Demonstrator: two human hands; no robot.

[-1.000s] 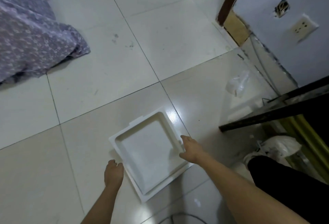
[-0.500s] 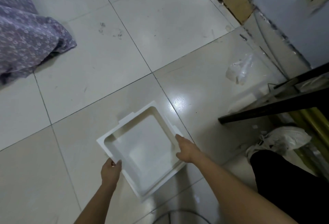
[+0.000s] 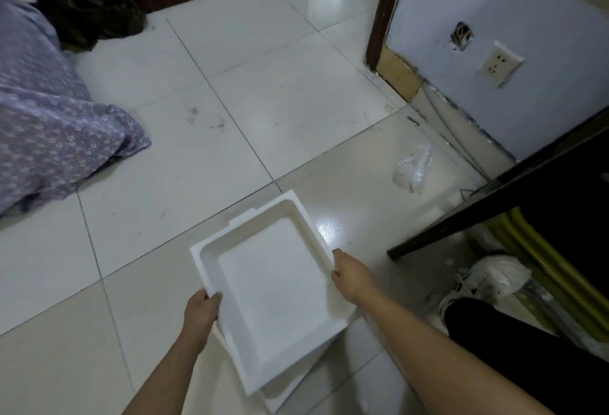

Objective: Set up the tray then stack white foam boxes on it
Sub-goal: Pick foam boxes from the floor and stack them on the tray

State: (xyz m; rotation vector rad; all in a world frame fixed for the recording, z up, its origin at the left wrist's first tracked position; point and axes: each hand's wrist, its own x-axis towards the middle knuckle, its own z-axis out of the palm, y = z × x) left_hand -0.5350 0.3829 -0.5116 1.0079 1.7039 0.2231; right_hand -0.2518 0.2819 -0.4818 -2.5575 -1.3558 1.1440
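A view from above looks down at two bare forearms reaching over a pale tiled floor (image 3: 230, 137). Between the hands is a shallow white foam tray (image 3: 273, 286), roughly square, with a raised rim and a flat sunken middle. Its open side faces up and nothing lies in it. It sits low in the centre of the view, turned at an angle to the floor tiles, so one corner points away toward the upper right and another points back toward the person. Its slightly longer side runs from near the person up and away to the right. A small notched tab juts from its far left edge.

The left hand (image 3: 201, 312) grips the tray's left rim, fingers curled over the edge. The right hand (image 3: 351, 274) holds the right rim, thumb and fingers closed on the edge. Under the tray's near corner a second white foam edge (image 3: 286, 395) shows, just below and touching it; whether it is a separate piece cannot be told.

To the left lies a purple patterned cloth (image 3: 49, 137). A crumpled clear bag (image 3: 413, 167) rests on the floor to the right, well apart from the tray. Farther right is a blue wall (image 3: 527, 19) with a white socket (image 3: 499, 63), and a dark table edge (image 3: 494, 207) cuts across the lower right.
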